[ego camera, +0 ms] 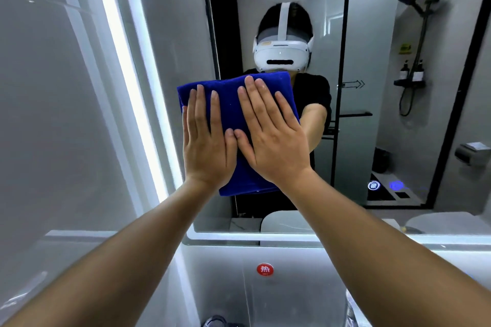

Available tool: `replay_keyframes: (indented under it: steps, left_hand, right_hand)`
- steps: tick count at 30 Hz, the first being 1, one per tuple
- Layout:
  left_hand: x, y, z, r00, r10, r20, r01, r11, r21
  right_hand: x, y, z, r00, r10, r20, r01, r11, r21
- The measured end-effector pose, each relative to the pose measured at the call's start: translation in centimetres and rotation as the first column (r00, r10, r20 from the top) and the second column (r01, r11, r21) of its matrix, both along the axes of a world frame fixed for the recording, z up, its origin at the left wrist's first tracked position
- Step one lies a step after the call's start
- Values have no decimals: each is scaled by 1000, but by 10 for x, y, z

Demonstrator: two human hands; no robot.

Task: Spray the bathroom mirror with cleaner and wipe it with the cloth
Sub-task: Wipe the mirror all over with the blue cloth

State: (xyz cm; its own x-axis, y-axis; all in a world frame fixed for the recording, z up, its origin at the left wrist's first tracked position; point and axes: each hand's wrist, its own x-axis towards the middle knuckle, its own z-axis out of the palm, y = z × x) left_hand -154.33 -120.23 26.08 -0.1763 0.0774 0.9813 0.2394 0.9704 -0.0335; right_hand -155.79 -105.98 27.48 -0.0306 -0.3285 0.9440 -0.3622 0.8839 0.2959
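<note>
On your far left a bright light strip (127, 82) runs down the mirror's left edge, with plain grey wall (39, 114) beyond it. Your left hand (206, 141) lies flat, fingers straight, pressing the folded blue cloth (233, 98) against the mirror (172, 34). Your right hand (273, 135) presses the same cloth just beside it, fingers spread and straight, thumbs nearly touching. The cloth sits at the mirror's middle, with bare glass above, left and right of it. Further right the glass reflects a shower head (410, 2), bottles on a shelf (410, 74) and two lit touch buttons (385, 185) near the lower right corner. Below the mirror's lit bottom edge a red round sticker (265, 269) sits on the pale wall above the counter
</note>
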Motion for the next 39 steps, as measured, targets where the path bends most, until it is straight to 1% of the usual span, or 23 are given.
replay_keyframes:
  steps: [12,21,27,34,39]
  left_hand:
    - [-15,107,4,1000,-14,7,14,999,-29]
    - [-22,173,14,1000,2,3,-2,998,-60]
    - [-28,222,21,1000,-2,-9,1,997,-74]
    - [-34,288,27,1000,16,6,-15,995,-94]
    - [-40,332,31,1000,12,18,-10,993,-114]
  right_hand:
    - [-12,108,1,999,-37,9,37,999,-34]
    - [-19,174,7,997,-31,66,34,998,-49]
    - [-25,222,11,997,-31,76,36,998,-58]
    - [-34,289,14,992,-58,110,66,995,-71]
    - [-40,332,16,993,-71,97,79,994,-79]
